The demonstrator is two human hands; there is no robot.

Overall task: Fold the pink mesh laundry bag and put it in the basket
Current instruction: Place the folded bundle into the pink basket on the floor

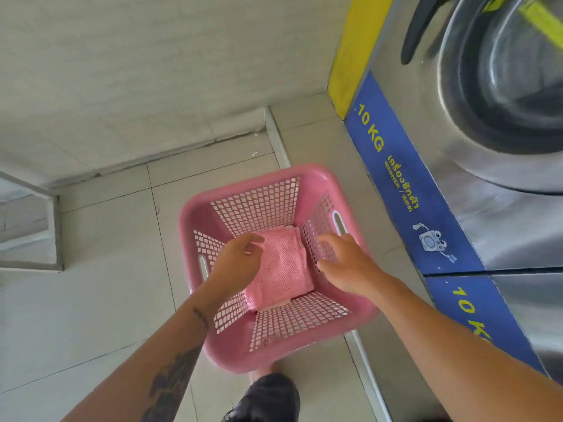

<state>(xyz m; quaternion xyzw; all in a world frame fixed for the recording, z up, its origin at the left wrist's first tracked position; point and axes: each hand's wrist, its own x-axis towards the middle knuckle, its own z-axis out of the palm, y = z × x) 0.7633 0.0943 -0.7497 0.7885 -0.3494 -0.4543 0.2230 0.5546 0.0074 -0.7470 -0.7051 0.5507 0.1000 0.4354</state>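
The pink mesh laundry bag (281, 268) lies folded into a flat rectangle on the bottom of the pink plastic basket (198, 208), which stands on the tiled floor. My left hand (236, 261) reaches into the basket and touches the bag's left edge, fingers curled loosely over it. My right hand (344, 263) hovers just right of the bag inside the basket, fingers spread and holding nothing.
A steel washer (487, 147) with a blue "10 KG" strip stands to the right, its round door above. A raised floor ledge (278, 138) runs past the basket. A metal frame (54, 226) stands at the left. My dark shorts (268, 397) show below.
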